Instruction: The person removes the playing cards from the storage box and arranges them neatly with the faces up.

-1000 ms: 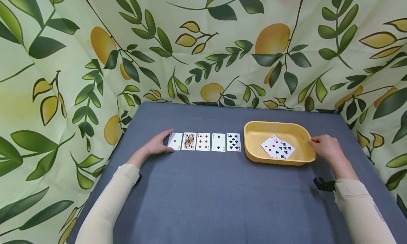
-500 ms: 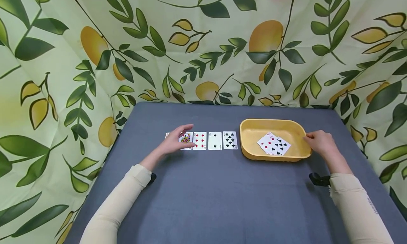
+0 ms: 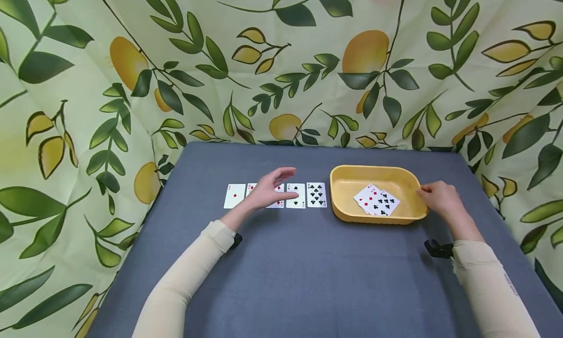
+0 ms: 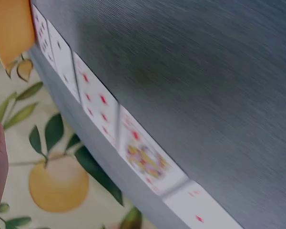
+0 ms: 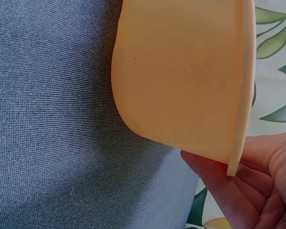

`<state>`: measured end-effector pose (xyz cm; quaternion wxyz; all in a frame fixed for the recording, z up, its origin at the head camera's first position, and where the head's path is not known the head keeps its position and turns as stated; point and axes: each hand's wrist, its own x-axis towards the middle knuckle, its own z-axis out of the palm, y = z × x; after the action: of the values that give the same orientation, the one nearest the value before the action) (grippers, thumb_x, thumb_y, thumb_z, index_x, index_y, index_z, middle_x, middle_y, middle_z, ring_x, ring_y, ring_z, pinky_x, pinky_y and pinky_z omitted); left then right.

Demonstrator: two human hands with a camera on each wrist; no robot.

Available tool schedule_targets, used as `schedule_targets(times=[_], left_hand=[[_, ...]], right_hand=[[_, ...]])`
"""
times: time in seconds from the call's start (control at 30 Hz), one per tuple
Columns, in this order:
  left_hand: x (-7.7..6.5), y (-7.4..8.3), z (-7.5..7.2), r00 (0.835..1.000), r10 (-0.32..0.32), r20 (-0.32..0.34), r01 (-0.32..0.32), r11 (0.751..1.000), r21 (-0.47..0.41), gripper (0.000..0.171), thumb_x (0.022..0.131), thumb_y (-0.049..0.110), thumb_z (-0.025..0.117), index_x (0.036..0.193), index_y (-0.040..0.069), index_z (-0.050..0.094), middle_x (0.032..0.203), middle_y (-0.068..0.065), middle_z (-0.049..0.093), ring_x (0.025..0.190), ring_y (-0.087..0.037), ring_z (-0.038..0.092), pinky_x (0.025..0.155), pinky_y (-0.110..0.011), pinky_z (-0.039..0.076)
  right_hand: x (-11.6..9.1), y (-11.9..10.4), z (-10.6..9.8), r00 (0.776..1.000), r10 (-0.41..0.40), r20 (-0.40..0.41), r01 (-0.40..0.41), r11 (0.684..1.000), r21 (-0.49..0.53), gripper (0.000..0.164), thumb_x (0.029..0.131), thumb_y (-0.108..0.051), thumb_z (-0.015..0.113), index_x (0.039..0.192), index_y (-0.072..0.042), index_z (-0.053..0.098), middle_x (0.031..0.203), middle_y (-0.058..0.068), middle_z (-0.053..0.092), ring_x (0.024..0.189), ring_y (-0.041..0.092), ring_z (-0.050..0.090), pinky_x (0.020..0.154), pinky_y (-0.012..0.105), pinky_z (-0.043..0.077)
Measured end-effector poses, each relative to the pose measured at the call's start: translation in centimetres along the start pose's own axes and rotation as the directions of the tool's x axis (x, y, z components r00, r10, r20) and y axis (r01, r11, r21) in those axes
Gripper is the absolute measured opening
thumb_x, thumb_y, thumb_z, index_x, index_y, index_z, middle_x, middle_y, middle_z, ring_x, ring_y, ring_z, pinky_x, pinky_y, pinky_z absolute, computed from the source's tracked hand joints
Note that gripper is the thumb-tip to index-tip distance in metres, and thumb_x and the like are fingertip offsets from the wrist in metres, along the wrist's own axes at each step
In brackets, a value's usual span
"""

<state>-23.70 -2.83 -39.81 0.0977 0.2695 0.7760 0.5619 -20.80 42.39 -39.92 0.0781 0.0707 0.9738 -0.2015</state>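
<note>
A pale cloth backdrop [image 3: 246, 15] printed with leaves and yellow fruit surrounds a grey-blue table [image 3: 281, 279], whose near edge falls outside the head view. Five face-up cards lie in a row: an ace of diamonds [image 3: 234, 196], a court card [image 4: 145, 155], a six of diamonds [image 4: 95, 100], a two of spades [image 3: 295, 196] and a many-pipped club card [image 3: 316, 195]. The left hand [image 3: 267, 190] covers most of the court card and part of the six; its thumb and fingers stand wide apart, holding nothing visible. Whether it touches any card cannot be told; the left wrist view catches only a sliver of it, and blur smears the court card's figure. Just beyond the row sits a yellow tray [image 3: 347, 177], its right end pinched between the right hand's [image 3: 441, 198] thumb and fingers. Inside, a club card [image 3: 384, 203] partly hides a diamond card [image 3: 367, 195]; the right wrist view shows only the tray's outer side.
</note>
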Motion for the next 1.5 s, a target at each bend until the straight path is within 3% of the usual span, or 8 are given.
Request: schedule_targets(times=[0.2,0.4,0.53,0.83,0.97,1.13,1.3,1.5], left_hand=[[3.0,-1.6,2.7,0.998,0.048,0.035,-0.048,0.999,-0.006,0.067,0.08,0.009,0.081,0.138,0.0,0.049,0.139,-0.017,0.052,0.129,-0.026,0.049,0.108,-0.027,0.037],[5.5,-0.6,5.8,0.995,0.069,0.076,-0.07,0.997,0.013,0.066,0.08,0.015,0.082,0.137,0.004,0.05,0.138,-0.013,0.053,0.127,-0.019,0.05,0.107,-0.027,0.038],[6.9,0.1,7.8,0.99,0.078,0.114,-0.083,0.996,0.039,0.068,0.08,0.016,0.082,0.138,0.002,0.049,0.138,-0.011,0.054,0.127,-0.016,0.05,0.104,-0.02,0.039],[9.9,-0.1,11.2,0.97,0.092,0.223,-0.12,0.986,0.115,0.071,0.078,0.015,0.083,0.138,-0.001,0.049,0.138,-0.016,0.053,0.126,-0.019,0.05,0.104,-0.014,0.035],[11.3,0.0,12.7,0.95,0.081,0.303,-0.154,0.962,0.226,0.074,0.079,0.017,0.082,0.139,-0.003,0.046,0.14,-0.017,0.052,0.128,-0.022,0.049,0.106,-0.016,0.033],[12.8,0.5,15.0,0.909,0.032,0.415,-0.211,0.895,0.394,0.077,0.08,0.024,0.082,0.143,0.002,0.044,0.142,-0.01,0.05,0.131,-0.018,0.046,0.107,-0.017,0.031],[14.5,0.9,17.5,0.863,0.043,0.503,-0.299,0.846,0.441,0.079,0.08,0.023,0.081,0.145,0.002,0.042,0.145,-0.009,0.048,0.132,-0.016,0.043,0.107,-0.014,0.027],[15.8,0.1,19.8,0.808,0.016,0.589,-0.373,0.788,0.49,0.079,0.082,0.019,0.079,0.146,-0.001,0.037,0.147,-0.011,0.044,0.135,-0.016,0.04,0.108,-0.012,0.024]], right_hand=[[0.0,0.0,-0.1,1.0,0.016,0.001,-0.016,1.0,0.01,0.041,0.097,-0.014,0.053,0.12,0.02,0.055,0.105,0.034,0.062,0.08,0.034,0.056,0.061,0.034,0.048],[-0.1,0.1,0.1,1.0,0.02,-0.006,-0.02,1.0,0.008,0.04,0.097,-0.013,0.053,0.119,0.02,0.056,0.101,0.032,0.063,0.078,0.032,0.055,0.058,0.031,0.045],[0.0,0.1,0.3,1.0,0.013,-0.013,-0.013,1.0,0.011,0.038,0.097,-0.013,0.054,0.118,0.019,0.058,0.099,0.031,0.064,0.077,0.032,0.055,0.058,0.031,0.045],[0.1,0.2,0.7,0.999,0.043,0.006,-0.043,0.999,0.026,0.038,0.098,-0.014,0.054,0.12,0.018,0.058,0.099,0.029,0.064,0.077,0.03,0.055,0.058,0.03,0.045],[0.0,0.1,0.4,0.999,0.044,0.002,-0.044,0.998,0.033,0.038,0.098,-0.013,0.053,0.119,0.018,0.058,0.094,0.026,0.064,0.074,0.029,0.055,0.056,0.029,0.044],[-0.2,0.2,0.1,0.999,0.052,0.013,-0.053,0.998,0.042,0.038,0.098,-0.013,0.053,0.12,0.018,0.057,0.095,0.026,0.064,0.073,0.028,0.054,0.056,0.029,0.045],[0.0,0.3,-0.2,0.999,0.05,0.0,-0.05,0.998,0.037,0.037,0.098,-0.012,0.053,0.119,0.018,0.058,0.092,0.025,0.064,0.073,0.028,0.054,0.056,0.03,0.044],[0.2,0.3,0.3,0.998,0.06,0.012,-0.061,0.997,0.05,0.036,0.098,-0.013,0.054,0.117,0.016,0.06,0.085,0.02,0.062,0.072,0.028,0.053,0.056,0.029,0.044]])
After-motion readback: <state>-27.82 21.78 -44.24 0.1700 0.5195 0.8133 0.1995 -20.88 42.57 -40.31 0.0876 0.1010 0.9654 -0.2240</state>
